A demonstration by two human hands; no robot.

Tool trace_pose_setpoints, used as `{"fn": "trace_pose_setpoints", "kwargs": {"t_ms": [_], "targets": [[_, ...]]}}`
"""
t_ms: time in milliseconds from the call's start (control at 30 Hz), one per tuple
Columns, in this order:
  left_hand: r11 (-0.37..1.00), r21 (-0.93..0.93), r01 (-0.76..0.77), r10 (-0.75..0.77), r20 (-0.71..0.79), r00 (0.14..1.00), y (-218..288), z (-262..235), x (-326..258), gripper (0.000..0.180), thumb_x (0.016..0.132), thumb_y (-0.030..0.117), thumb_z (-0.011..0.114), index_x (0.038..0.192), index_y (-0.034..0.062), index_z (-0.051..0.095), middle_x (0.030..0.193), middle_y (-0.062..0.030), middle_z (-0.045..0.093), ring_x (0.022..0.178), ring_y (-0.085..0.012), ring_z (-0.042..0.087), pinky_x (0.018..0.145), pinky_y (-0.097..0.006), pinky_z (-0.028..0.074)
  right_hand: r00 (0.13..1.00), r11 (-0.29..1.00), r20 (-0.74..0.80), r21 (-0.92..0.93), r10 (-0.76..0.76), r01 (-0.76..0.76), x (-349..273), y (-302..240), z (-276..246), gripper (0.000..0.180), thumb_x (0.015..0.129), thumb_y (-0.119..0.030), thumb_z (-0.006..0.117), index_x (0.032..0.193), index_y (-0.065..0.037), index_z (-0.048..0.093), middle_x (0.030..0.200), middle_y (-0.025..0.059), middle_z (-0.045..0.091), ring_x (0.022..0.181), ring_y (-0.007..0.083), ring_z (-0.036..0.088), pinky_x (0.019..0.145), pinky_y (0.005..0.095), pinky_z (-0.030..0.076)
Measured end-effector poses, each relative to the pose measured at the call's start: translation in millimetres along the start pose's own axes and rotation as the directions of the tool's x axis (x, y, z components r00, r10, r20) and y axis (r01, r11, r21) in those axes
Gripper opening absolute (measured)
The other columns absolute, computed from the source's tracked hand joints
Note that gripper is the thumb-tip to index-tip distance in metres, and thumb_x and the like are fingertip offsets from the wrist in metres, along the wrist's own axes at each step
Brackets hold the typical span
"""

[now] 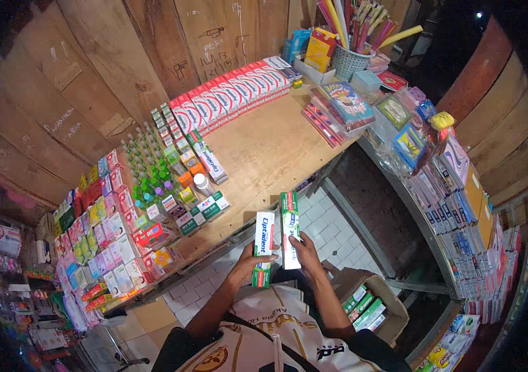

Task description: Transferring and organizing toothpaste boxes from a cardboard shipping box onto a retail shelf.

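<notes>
Toothpaste cartons are sitting one in each of my hands, upright and side by side, just off the near edge of the wooden shelf top (pixel 276 149). My left hand (pixel 246 265) is gripping the white-and-green carton (pixel 264 248) around its lower half; my right hand (pixel 304 251) is gripping the green-topped carton (pixel 289 229) from the right, fingers wrapped over its lower end. The two cartons are nearly touching along their long sides.

Along the far edge of the shelf top a row of red-and-white cartons (pixel 233 96) is leaning against the wooden wall. Toward the left end, small green-capped bottles (pixel 149 170) are crowding beside rows of pink and yellow packets (pixel 106 229); a white bottle (pixel 202 184) and flat green-and-white boxes (pixel 205 209) are lying nearest my cartons, between them and the bare middle of the boards. At the far right corner a basket of coloured tubes (pixel 350 59) is standing. Below my right forearm an open cardboard box (pixel 369 304) is holding more green cartons.
</notes>
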State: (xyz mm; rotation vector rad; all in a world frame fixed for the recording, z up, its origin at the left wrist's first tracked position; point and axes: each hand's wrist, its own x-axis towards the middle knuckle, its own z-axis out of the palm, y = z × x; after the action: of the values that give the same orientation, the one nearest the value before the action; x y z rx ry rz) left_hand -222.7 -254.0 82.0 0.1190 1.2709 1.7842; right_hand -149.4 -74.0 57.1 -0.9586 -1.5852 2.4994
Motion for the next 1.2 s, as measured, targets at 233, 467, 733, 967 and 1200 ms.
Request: {"fn": "trace_pose_setpoints", "kwargs": {"t_ms": [233, 467, 733, 967, 1200], "targets": [[0.989, 0.137, -0.064, 0.085, -0.149, 0.985, 17, -9, 22, 0.043, 0.070, 0.012, 0.077, 0.108, 0.0007, 0.061, 0.103, -0.0099, 0.065, 0.091, -0.0164, 0.062, 0.083, -0.031, 0.048, 0.994, 0.998, 0.101, -0.046, 0.039, -0.035, 44, -37, 21, 0.042, 0.090, -0.026, 0.060, 0.119, 0.002, 0.049, 0.090, 0.0075, 0.061, 0.075, 0.0109, 0.058, 0.063, 0.0243, 0.047], [0.965, 0.210, -0.156, 0.202, -0.219, 0.955, 32, -15, 67, 0.050, 0.069, 0.012, 0.079, 0.112, 0.0007, 0.057, 0.100, -0.0070, 0.064, 0.090, -0.0146, 0.060, 0.082, -0.031, 0.048, 0.945, 0.933, 0.327, -0.333, -0.020, 0.135, 151, -57, 41, 0.037, 0.095, -0.032, 0.050, 0.106, 0.002, 0.057, 0.081, 0.0029, 0.061, 0.071, 0.0077, 0.054, 0.064, 0.0237, 0.045], [0.962, 0.267, -0.064, 0.190, -0.481, 0.856, 74, -11, 121, 0.062, 0.063, 0.022, 0.083, 0.113, -0.0016, 0.056, 0.100, -0.0107, 0.064, 0.087, -0.0161, 0.061, 0.080, -0.032, 0.050, 0.850, 0.861, 0.526, -0.432, 0.000, 0.267, 264, -84, 86, 0.035, 0.096, -0.036, 0.049, 0.097, -0.002, 0.058, 0.064, -0.0038, 0.046, 0.058, 0.0049, 0.040, 0.049, 0.0228, 0.034], [0.979, 0.192, -0.073, 0.187, -0.688, 0.701, 67, -7, 155, 0.065, 0.063, 0.014, 0.082, 0.118, -0.0005, 0.052, 0.100, -0.0103, 0.064, 0.088, -0.0178, 0.062, 0.082, -0.034, 0.051, 0.781, 0.842, 0.620, -0.457, 0.070, 0.287, 319, -79, 113, 0.045, 0.094, -0.039, 0.050, 0.106, 0.004, 0.055, 0.089, 0.0134, 0.062, 0.082, 0.0163, 0.056, 0.075, 0.0311, 0.046], [0.945, 0.323, -0.040, 0.269, -0.706, 0.655, 88, 2, 155, 0.081, 0.062, 0.011, 0.079, 0.133, 0.0029, 0.041, 0.114, -0.0149, 0.060, 0.101, -0.0212, 0.059, 0.089, -0.036, 0.048, 0.790, 0.624, 0.605, -0.579, -0.104, 0.525, 335, -76, 146, 0.038, 0.091, -0.034, 0.057, 0.096, 0.003, 0.056, 0.083, 0.0143, 0.062, 0.075, 0.0183, 0.059, 0.068, 0.0333, 0.047]]}}
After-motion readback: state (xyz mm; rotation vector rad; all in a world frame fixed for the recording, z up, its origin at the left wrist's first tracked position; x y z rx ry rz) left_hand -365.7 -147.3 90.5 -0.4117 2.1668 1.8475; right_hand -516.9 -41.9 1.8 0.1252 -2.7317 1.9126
